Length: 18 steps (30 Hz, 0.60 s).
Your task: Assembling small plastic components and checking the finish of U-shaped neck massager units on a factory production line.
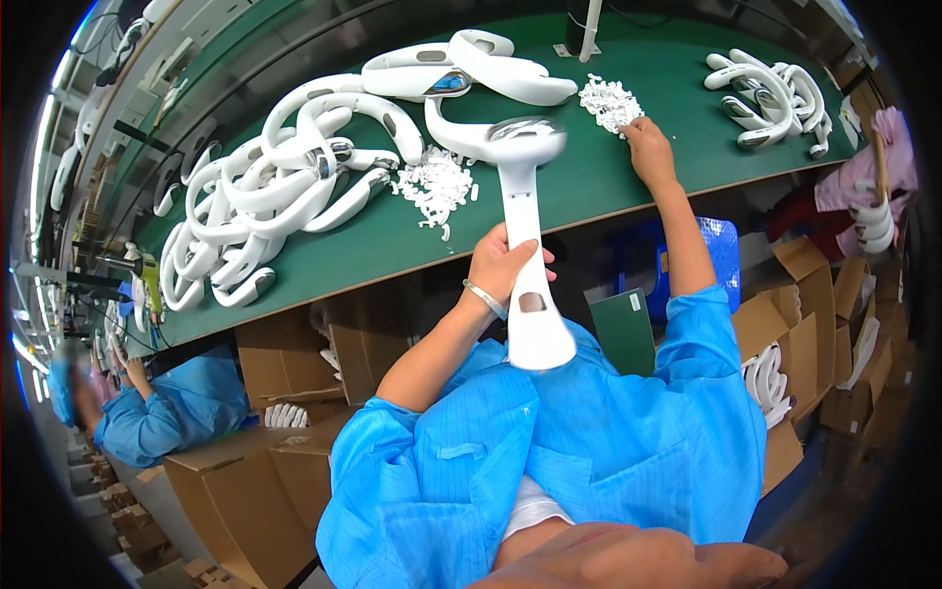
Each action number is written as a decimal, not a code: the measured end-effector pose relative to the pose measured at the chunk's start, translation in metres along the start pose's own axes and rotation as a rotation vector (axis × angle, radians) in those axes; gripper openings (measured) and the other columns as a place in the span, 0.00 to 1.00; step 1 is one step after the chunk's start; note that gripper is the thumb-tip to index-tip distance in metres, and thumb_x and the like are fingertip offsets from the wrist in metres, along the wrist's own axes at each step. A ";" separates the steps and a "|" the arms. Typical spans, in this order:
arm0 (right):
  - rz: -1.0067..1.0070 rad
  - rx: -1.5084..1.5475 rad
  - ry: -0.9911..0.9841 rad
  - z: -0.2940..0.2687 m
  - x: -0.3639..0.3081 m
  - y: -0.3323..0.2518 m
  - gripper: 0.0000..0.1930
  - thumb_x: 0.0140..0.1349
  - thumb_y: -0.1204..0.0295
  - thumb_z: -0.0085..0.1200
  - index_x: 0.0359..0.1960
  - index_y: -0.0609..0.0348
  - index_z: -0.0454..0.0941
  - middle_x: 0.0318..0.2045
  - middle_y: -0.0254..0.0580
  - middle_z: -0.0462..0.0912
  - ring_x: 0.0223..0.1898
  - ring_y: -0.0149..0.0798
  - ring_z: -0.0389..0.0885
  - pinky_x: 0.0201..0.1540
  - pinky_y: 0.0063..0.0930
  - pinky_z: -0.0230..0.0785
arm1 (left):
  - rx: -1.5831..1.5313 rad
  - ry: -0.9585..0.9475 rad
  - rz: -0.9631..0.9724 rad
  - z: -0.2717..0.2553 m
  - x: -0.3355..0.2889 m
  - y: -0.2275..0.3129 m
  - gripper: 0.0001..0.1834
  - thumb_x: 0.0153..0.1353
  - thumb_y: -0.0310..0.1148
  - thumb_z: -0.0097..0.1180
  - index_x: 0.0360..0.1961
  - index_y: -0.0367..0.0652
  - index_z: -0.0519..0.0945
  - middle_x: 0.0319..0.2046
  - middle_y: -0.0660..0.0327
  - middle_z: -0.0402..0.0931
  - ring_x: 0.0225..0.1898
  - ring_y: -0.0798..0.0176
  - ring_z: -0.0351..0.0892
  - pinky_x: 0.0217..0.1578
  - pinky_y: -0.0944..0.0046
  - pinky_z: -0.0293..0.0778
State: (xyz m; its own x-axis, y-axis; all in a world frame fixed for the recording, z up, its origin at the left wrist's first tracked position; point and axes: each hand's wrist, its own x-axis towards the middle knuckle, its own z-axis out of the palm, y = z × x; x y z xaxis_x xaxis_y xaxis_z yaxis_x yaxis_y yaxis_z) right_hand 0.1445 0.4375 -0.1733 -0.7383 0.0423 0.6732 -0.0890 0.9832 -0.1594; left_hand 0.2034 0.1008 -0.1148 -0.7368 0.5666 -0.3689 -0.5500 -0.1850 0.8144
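My left hand is wrapped round one arm of a white curved neck massager. The massager stands out over the table's front edge, and its far end, with a shiny metal pad, is blurred. At the near edge of a pile of small white plastic pieces, my right hand has its fingertips pinched together on a piece. Another heap of small white pieces lies left of the massager. Beside that heap, several white neck massagers are stacked over one another.
More massagers lie at the right end of the green table. Cardboard boxes stand below on the left, others on the right. A blue plastic stool is under the table. At far left a co-worker in blue sits.
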 end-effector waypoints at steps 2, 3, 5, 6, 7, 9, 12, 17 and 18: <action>-0.076 -0.060 -0.125 0.002 0.003 0.013 0.07 0.51 0.81 0.50 0.30 0.56 0.79 0.32 0.40 0.78 0.35 0.43 0.78 0.35 0.34 0.73 | 0.043 0.025 -0.010 -0.001 0.011 0.004 0.12 0.62 0.27 0.51 0.45 0.36 0.67 0.30 0.48 0.78 0.25 0.54 0.82 0.25 0.61 0.80; -0.120 -0.053 -0.112 0.002 0.008 0.014 0.05 0.51 0.80 0.51 0.28 0.56 0.78 0.33 0.39 0.78 0.36 0.43 0.79 0.34 0.34 0.73 | 0.036 -0.003 -0.022 0.000 0.017 0.004 0.12 0.62 0.27 0.50 0.45 0.36 0.67 0.30 0.48 0.78 0.25 0.54 0.82 0.25 0.61 0.80; -0.130 0.004 -0.082 -0.001 0.009 0.010 0.04 0.51 0.79 0.52 0.28 0.57 0.78 0.34 0.39 0.78 0.36 0.43 0.79 0.34 0.34 0.73 | 0.023 -0.064 -0.042 -0.003 0.028 0.001 0.12 0.63 0.30 0.50 0.46 0.37 0.67 0.32 0.47 0.78 0.28 0.54 0.83 0.25 0.62 0.80; -0.128 0.035 -0.051 -0.008 0.008 0.007 0.03 0.51 0.79 0.53 0.28 0.57 0.78 0.35 0.39 0.79 0.36 0.44 0.79 0.33 0.33 0.73 | 0.027 -0.062 -0.042 -0.001 0.033 -0.001 0.12 0.63 0.30 0.50 0.46 0.37 0.67 0.32 0.47 0.78 0.28 0.54 0.83 0.25 0.62 0.80; -0.133 0.061 0.028 -0.009 0.007 0.004 0.04 0.54 0.80 0.53 0.30 0.59 0.78 0.36 0.40 0.80 0.32 0.40 0.81 0.32 0.29 0.73 | -0.015 -0.021 -0.044 0.001 0.038 -0.003 0.14 0.63 0.30 0.50 0.47 0.37 0.67 0.31 0.47 0.78 0.26 0.56 0.82 0.24 0.62 0.80; 0.126 0.342 -0.001 -0.015 -0.001 -0.020 0.04 0.55 0.80 0.53 0.31 0.60 0.79 0.35 0.39 0.81 0.31 0.36 0.81 0.32 0.26 0.73 | -0.043 0.073 -0.067 0.005 0.045 0.000 0.15 0.63 0.34 0.52 0.46 0.36 0.69 0.31 0.50 0.79 0.26 0.59 0.82 0.22 0.63 0.78; 0.436 0.910 -0.095 -0.045 -0.006 -0.098 0.06 0.55 0.82 0.53 0.34 0.64 0.80 0.31 0.38 0.81 0.29 0.28 0.79 0.31 0.21 0.72 | 0.015 0.137 -0.014 0.004 0.059 -0.012 0.14 0.63 0.35 0.53 0.42 0.34 0.72 0.31 0.53 0.79 0.25 0.61 0.81 0.22 0.64 0.78; 0.535 1.320 -0.102 -0.049 -0.019 -0.157 0.06 0.51 0.85 0.57 0.31 0.68 0.81 0.35 0.40 0.79 0.33 0.29 0.78 0.34 0.20 0.73 | -0.013 -0.011 0.116 0.014 0.064 -0.021 0.18 0.60 0.24 0.52 0.52 0.37 0.67 0.35 0.54 0.77 0.23 0.59 0.81 0.22 0.64 0.80; 0.524 1.219 -0.080 -0.052 -0.019 -0.163 0.06 0.51 0.85 0.57 0.31 0.67 0.81 0.35 0.40 0.79 0.33 0.29 0.78 0.33 0.20 0.72 | -0.014 -0.010 0.117 0.018 0.061 -0.019 0.18 0.60 0.24 0.52 0.52 0.37 0.67 0.35 0.54 0.77 0.23 0.59 0.81 0.22 0.64 0.80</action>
State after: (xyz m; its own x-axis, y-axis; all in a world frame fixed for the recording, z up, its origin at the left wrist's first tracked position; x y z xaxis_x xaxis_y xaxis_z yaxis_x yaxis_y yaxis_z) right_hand 0.2074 0.2855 -0.1227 -0.9023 0.3129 0.2966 -0.2912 0.0651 -0.9545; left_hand 0.1765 0.1535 -0.1447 -0.7923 0.5484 -0.2674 -0.4661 -0.2614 0.8452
